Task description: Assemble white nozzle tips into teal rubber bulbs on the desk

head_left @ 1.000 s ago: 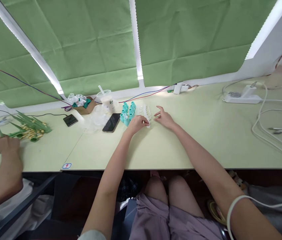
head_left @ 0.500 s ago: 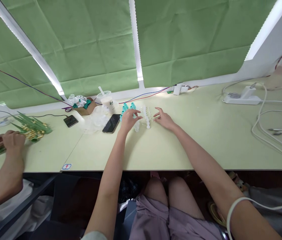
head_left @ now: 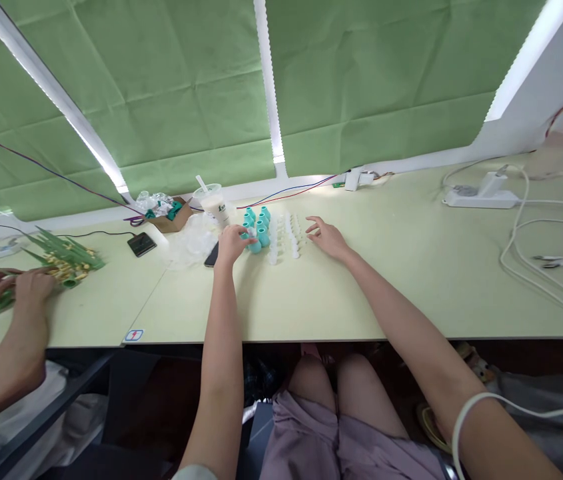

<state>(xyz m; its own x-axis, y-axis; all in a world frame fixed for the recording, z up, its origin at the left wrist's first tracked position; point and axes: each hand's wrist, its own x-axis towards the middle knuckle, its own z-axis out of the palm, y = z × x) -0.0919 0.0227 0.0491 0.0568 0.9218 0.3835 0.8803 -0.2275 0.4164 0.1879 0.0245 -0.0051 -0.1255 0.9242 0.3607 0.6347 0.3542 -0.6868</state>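
Note:
Several small teal bottles (head_left: 260, 225) stand in a cluster on the pale green table (head_left: 341, 293), with rows of small white caps (head_left: 285, 239) just to their right. My left hand (head_left: 231, 243) is closed in a pinch on one small teal bottle at the cluster's near left corner. My right hand (head_left: 325, 237) rests on the table to the right of the white caps, fingers spread and holding nothing.
A black phone (head_left: 211, 255) lies partly under my left hand, with a second phone (head_left: 141, 243), a drink cup (head_left: 214, 200), a cardboard box (head_left: 171, 215) and clear plastic further left. A co-worker's hands (head_left: 6, 290) handle green stems at far left. A power strip (head_left: 481, 195) and cables lie right.
My left hand moved left from the white caps to the teal bottles and closed on one. The right hand stayed put. The co-worker's hands shifted slightly.

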